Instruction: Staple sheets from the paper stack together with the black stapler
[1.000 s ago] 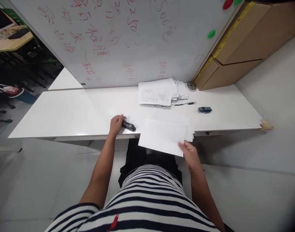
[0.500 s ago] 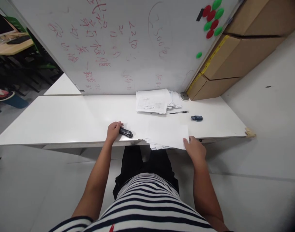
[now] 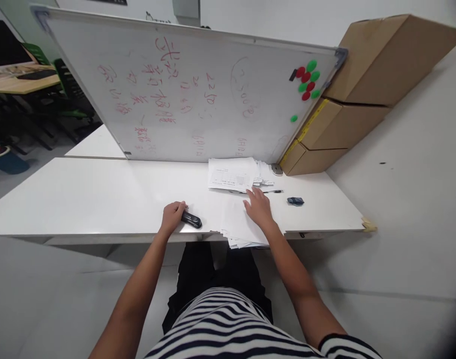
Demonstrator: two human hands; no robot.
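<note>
My left hand [image 3: 172,216] rests near the front edge of the white table [image 3: 86,199], fingers curled round the end of a black stapler [image 3: 191,219]. My right hand [image 3: 257,207] lies flat with spread fingers on a stack of blank white sheets [image 3: 237,227] that overhangs the table's front edge. Just beyond it lies a pile of printed papers [image 3: 233,174] with a black pen [image 3: 272,191] beside it.
A whiteboard [image 3: 183,94] with red writing and red and green magnets [image 3: 308,80] leans along the table's back edge. Cardboard boxes [image 3: 362,89] are stacked at the back right. A small dark object [image 3: 295,201] lies right of the pen, and a grey puck [image 3: 276,169] sits by the boxes.
My right hand let go of the blank sheets, laid them on the table and moved forward to rest flat on the stack. The camera tilted upward. My left hand stayed on the stapler.
</note>
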